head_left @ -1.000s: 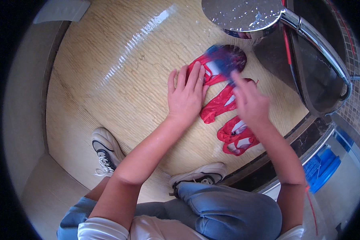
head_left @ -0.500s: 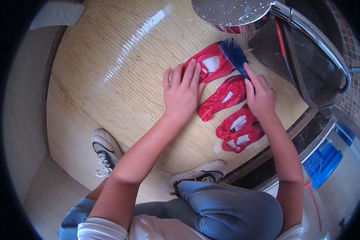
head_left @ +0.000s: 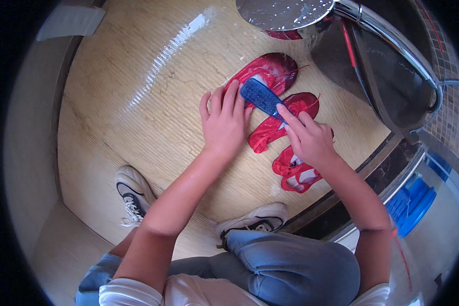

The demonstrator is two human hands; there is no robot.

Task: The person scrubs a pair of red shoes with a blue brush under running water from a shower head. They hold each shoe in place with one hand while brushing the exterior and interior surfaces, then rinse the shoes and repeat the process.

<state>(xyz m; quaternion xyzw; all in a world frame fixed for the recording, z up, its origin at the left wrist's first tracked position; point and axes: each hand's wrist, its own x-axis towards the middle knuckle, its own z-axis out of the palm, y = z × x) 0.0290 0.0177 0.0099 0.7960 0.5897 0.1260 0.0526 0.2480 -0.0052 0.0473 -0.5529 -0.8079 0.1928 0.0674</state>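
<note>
Several soft red cloth shoes with white insides lie wet on the ribbed floor. The farthest red shoe point(head_left: 278, 69) is held at its near-left end by my left hand point(head_left: 222, 125), with the fingers bent over its edge. My right hand point(head_left: 311, 140) grips a dark blue scrubbing brush point(head_left: 260, 97), index finger stretched along its back. The brush head rests on or just above that shoe's opening; its bristles are hidden underneath. Beneath the brush handle lies a second red shoe point(head_left: 262, 135). Closer to me, more red shoes point(head_left: 296, 181) sit together, partly covered by my right wrist.
A round chrome shower head point(head_left: 285, 13) beaded with water hangs over the far side, its curved handle reaching right. Behind it is a dark panel point(head_left: 372, 66). A dark raised edge point(head_left: 359, 176) borders the right side. Blue plastic items point(head_left: 413, 204) stand beyond it.
The brush has swung from the far shoe's toe back to its opening, and my right hand has moved nearer and left. My left hand has shifted slightly left, still at the shoe.
</note>
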